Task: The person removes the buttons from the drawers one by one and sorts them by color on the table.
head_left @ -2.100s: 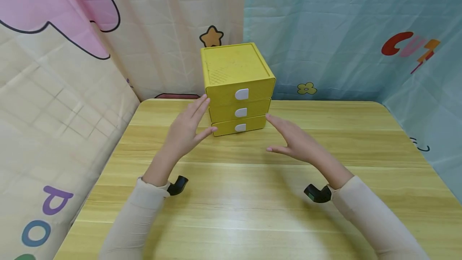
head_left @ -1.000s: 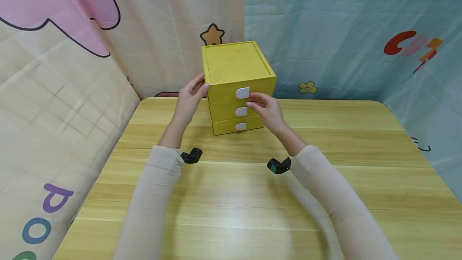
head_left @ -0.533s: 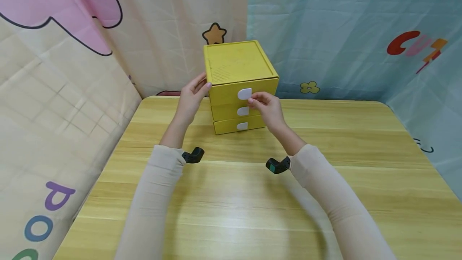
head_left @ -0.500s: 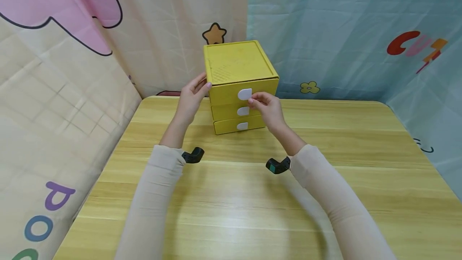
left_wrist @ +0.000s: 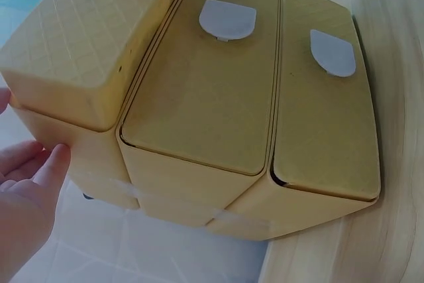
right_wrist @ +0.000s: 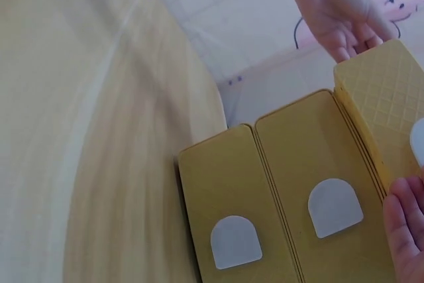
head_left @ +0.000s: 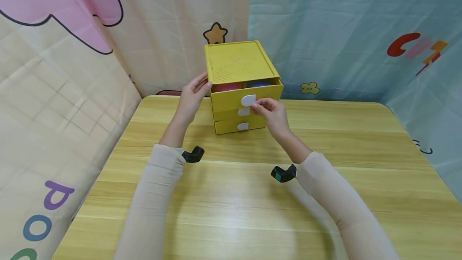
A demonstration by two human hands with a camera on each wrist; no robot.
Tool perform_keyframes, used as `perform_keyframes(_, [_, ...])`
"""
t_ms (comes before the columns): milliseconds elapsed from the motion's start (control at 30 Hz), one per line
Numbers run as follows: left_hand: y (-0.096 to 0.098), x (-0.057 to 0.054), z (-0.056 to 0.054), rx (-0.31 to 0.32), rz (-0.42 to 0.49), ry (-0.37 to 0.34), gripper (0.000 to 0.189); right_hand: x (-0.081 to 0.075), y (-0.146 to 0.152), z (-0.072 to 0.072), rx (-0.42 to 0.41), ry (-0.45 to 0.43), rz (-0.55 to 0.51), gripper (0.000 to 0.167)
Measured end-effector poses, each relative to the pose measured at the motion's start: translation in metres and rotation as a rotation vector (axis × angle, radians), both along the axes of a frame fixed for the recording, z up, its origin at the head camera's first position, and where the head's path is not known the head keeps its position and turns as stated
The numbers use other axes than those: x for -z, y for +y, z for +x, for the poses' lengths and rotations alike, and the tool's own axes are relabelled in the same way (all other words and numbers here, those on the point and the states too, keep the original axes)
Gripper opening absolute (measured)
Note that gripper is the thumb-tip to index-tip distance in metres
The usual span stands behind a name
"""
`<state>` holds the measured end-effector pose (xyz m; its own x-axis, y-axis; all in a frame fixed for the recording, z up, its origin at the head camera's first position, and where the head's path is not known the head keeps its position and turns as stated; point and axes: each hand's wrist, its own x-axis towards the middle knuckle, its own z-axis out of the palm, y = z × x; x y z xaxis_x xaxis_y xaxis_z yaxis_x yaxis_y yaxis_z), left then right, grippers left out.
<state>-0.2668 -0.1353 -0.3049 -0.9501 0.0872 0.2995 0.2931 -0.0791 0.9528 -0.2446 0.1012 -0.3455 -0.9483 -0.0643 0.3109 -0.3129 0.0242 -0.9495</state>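
A yellow drawer cabinet (head_left: pixel 240 65) with three stacked drawers stands at the back of the wooden table. Its top drawer (head_left: pixel 227 100) is pulled partway out, and something pink (head_left: pixel 226 87) and something blue (head_left: pixel 258 84) show inside, only in part. My right hand (head_left: pixel 275 117) pinches the white drawer handle (head_left: pixel 248 100) at its right edge. On the cabinet's left side, near the upper front corner, my left hand (head_left: pixel 190 99) rests with fingers against the wall; the left wrist view also shows these fingertips (left_wrist: pixel 58 157) touching it. The middle drawer (right_wrist: pixel 324 164) and bottom drawer (right_wrist: pixel 222 190) stay closed.
Printed curtains (head_left: pixel 325 31) hang close behind the cabinet and along both sides of the table (head_left: pixel 223 196). Black wrist cameras (head_left: pixel 284 173) stick out from both cuffs above the tabletop.
Both hands have come up to the cabinet, the left to its side and the right to the top handle. The top drawer has slid toward me, uncovering the pink and blue contents.
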Motion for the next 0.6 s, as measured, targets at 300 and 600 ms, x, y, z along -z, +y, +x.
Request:
perform_keyframes(300, [0.002,-0.001,0.0,-0.018,0.011,0.014,0.045,0.002,0.01,0.03,-0.01,-0.006,0.018,0.023])
perform_keyframes(600, [0.001,0.0,-0.001,-0.02,0.016,0.003,0.046,0.005,0.019,0.057,-0.021,-0.006,0.05,0.021])
